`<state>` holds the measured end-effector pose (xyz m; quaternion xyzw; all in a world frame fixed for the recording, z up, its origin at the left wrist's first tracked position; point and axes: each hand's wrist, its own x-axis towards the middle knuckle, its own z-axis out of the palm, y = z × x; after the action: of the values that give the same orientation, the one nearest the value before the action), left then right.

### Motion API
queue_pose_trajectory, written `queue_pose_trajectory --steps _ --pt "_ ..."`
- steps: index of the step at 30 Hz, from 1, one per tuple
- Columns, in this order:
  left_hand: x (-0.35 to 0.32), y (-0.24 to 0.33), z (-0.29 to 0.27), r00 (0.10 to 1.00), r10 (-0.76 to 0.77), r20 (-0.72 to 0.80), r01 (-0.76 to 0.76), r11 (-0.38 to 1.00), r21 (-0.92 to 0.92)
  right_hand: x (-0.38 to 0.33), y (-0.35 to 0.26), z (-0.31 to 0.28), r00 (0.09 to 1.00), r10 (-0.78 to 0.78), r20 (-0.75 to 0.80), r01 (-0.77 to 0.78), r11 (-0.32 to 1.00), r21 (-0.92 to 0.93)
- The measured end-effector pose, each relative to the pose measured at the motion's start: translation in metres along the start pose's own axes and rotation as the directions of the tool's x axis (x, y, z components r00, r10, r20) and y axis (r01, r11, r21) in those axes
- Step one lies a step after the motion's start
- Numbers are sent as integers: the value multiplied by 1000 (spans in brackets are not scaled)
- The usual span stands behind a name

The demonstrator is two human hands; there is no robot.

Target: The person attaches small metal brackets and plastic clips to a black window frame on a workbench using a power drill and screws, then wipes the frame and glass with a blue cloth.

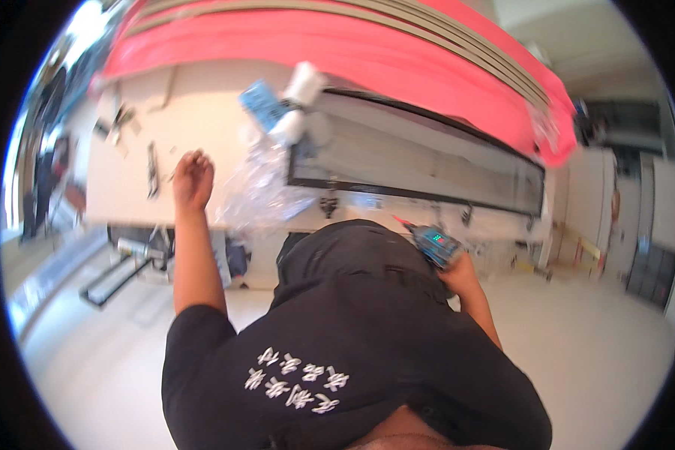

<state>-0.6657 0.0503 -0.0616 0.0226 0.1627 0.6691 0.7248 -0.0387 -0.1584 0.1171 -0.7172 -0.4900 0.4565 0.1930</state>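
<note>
My right hand [457, 276] is wrapped round a blue-and-black cordless power tool [436, 246] with small green lights and a red tip, held low by the table's front edge. My left hand [193, 181] hovers over the left part of the pale table [232, 97], its fingers curled together. Whatever it pinches, if anything, is too small and blurred to make out. Beside it lies a thin dark metal strip [153, 169]. To the right, a long black-framed glass panel [427, 154] lies on the table, with dark metal fittings [328, 204] along its near edge.
Crumpled clear plastic [266, 187], a blue package [262, 105] and white rolls [304, 84] sit left of the panel. Pink sheeting [225, 46] with long beige strips [427, 22] spans the back. A black frame [112, 281] stands below at left.
</note>
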Motion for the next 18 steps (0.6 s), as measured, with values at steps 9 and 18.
queue_pose_trajectory --steps 9,18 --pt "-25 -255 121 910 -355 -214 414 819 398 12 94 -81 999 -42 23 36 977 212" --pt "-59 -526 225 621 -658 -426 770 411 488 20 140 -192 958 -285 7 278 939 203"
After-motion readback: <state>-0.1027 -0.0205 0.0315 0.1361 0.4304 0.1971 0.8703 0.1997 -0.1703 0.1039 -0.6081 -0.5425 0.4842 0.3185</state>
